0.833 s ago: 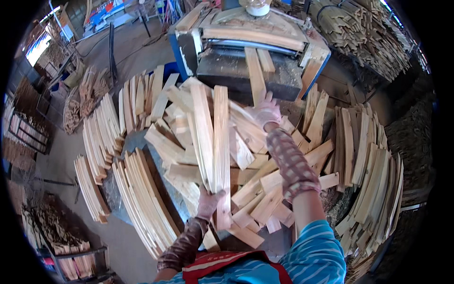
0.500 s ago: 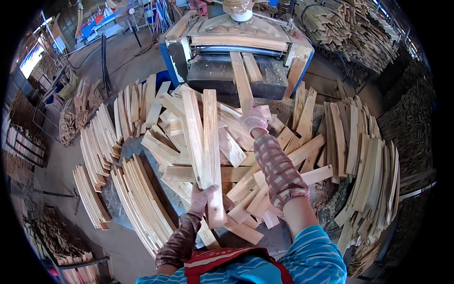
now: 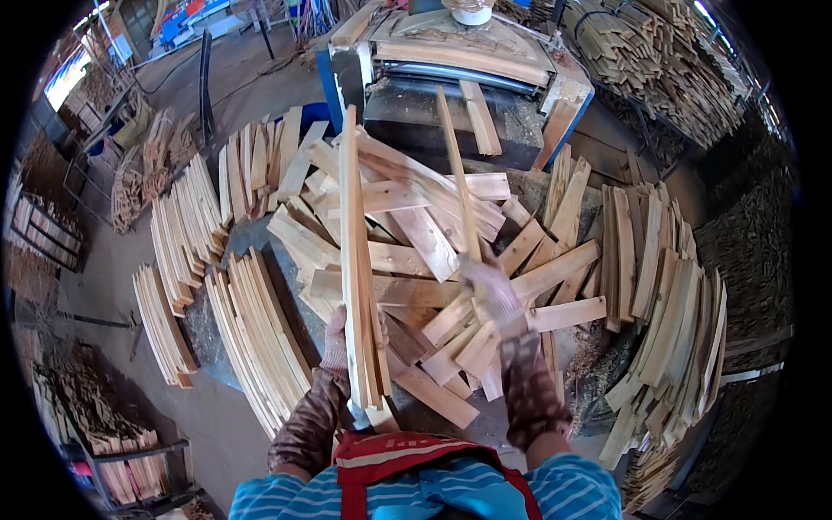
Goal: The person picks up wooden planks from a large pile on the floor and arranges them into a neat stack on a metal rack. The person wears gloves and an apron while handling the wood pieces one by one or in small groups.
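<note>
Left of centre, the left hand (image 3: pixel 334 341) is closed around a bunch of boards (image 3: pixel 353 269); to its right, the right hand (image 3: pixel 492 296) grips a single board (image 3: pixel 456 165), both over a jumbled plank heap (image 3: pixel 426 241), the machine (image 3: pixel 403 120) at the far side.

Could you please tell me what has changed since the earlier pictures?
The right hand has drawn a board from the machine toward the body; another board there sticks out further. The left hand has tipped its boards on edge. The side stacks stayed put.

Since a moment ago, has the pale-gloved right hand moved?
Yes: the right hand drew back toward the red apron, away from the blue-sided metal machine.
</note>
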Motion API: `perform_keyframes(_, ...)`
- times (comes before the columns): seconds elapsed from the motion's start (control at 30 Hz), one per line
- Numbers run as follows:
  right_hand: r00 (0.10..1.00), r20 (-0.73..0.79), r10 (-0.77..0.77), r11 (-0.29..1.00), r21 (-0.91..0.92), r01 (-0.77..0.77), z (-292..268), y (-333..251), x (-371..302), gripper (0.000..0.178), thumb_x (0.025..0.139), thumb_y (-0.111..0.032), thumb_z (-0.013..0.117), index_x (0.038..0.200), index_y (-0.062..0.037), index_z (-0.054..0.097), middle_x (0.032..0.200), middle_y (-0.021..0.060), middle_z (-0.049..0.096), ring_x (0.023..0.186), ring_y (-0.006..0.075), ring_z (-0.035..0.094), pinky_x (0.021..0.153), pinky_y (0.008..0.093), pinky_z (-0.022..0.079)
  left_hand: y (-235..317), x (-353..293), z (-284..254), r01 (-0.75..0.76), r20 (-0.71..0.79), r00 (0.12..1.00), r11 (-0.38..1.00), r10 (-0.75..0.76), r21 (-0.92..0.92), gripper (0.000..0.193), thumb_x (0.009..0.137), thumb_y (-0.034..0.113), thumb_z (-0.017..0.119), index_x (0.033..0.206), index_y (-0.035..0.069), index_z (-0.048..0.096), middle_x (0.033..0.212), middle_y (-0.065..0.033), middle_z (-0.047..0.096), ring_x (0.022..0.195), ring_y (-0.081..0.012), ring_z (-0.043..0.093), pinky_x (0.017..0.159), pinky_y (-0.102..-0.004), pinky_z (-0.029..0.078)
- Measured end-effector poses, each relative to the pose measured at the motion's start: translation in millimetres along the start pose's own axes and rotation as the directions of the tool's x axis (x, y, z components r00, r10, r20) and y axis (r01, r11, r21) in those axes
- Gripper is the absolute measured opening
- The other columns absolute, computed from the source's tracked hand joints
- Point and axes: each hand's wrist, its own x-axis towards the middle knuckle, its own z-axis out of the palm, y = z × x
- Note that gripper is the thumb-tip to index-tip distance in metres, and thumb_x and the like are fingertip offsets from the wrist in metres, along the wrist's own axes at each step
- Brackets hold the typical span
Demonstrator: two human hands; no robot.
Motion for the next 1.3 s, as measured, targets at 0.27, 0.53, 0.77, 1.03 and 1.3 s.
perform_keyframes(0.27, 0.929, 0.301, 0.217, 0.705, 0.610, -0.362, -18, 37, -120, 0.070, 0.083, -0.031, 0.071, 0.139, 0.0054, 0.050, 0.112, 0.0237, 0.068, 0.084, 0.0253, 0.072, 0.061, 0.0340, 0.060, -19, 15, 9, 0.135, -0.243, 0.967, 0.960, -0.074, 0.245, 0.061, 0.089, 0.048, 0.072, 0.125, 0.001, 0.059, 0.099, -0.0126, 0.069, 0.084, -0.0253, 0.070, 0.077, -0.0404, 0.060)
perform_keyframes(0.53, 0.963, 0.122, -0.242, 0.520, -0.821, 0.235, 60, 102, -118, 0.090, 0.086, -0.042, 0.071, 0.150, 0.0076, 0.031, 0.133, 0.0283, 0.057, 0.105, 0.0363, 0.067, 0.085, 0.0460, 0.056, -62, 58, -44, -0.105, -0.151, 0.920, 0.598, 0.362, 0.794, 0.084, 0.090, 0.031, 0.077, 0.154, 0.003, 0.031, 0.132, -0.0181, 0.061, 0.112, -0.0270, 0.063, 0.094, -0.0400, 0.054)
perform_keyframes(0.77, 0.964, 0.044, 0.262, 0.056, -0.998, 0.030, 52, 25, -13, 0.057, 0.095, -0.050, 0.060, 0.136, -0.0104, 0.061, 0.108, 0.0161, 0.071, 0.102, 0.0360, 0.068, 0.092, 0.0479, 0.053, -78, 54, 3, 0.093, -0.306, 0.904, 0.559, 0.299, 0.824, 0.099, 0.076, 0.012, 0.083, 0.154, 0.002, 0.023, 0.133, -0.0211, 0.058, 0.114, -0.0308, 0.061, 0.097, -0.0412, 0.053)
perform_keyframes(1.03, 0.917, -0.386, -0.102, 0.216, -0.908, -0.358, -19, -82, 161, 0.093, 0.084, -0.029, 0.070, 0.161, -0.0144, 0.020, 0.142, 0.0271, 0.050, 0.131, 0.0450, 0.052, 0.106, 0.0518, 0.046, -116, 70, -32, 0.006, -0.259, 0.799, 0.424, 0.542, 0.906, 0.101, 0.075, 0.011, 0.085, 0.154, -0.003, 0.023, 0.140, -0.0237, 0.053, 0.123, -0.0313, 0.059, 0.102, -0.0399, 0.049)
perform_keyframes(1.3, 0.908, -0.413, -0.067, 0.284, -0.881, -0.380, 13, -83, 109, 0.075, 0.083, -0.017, 0.066, 0.149, -0.0136, 0.032, 0.131, 0.0294, 0.055, 0.120, 0.0458, 0.060, 0.099, 0.0499, 0.052, -88, 59, -8, -0.020, -0.247, 0.841, 0.482, 0.482, 0.876, 0.090, 0.073, 0.016, 0.084, 0.146, 0.000, 0.034, 0.127, -0.0204, 0.062, 0.112, -0.0330, 0.064, 0.095, -0.0418, 0.053)
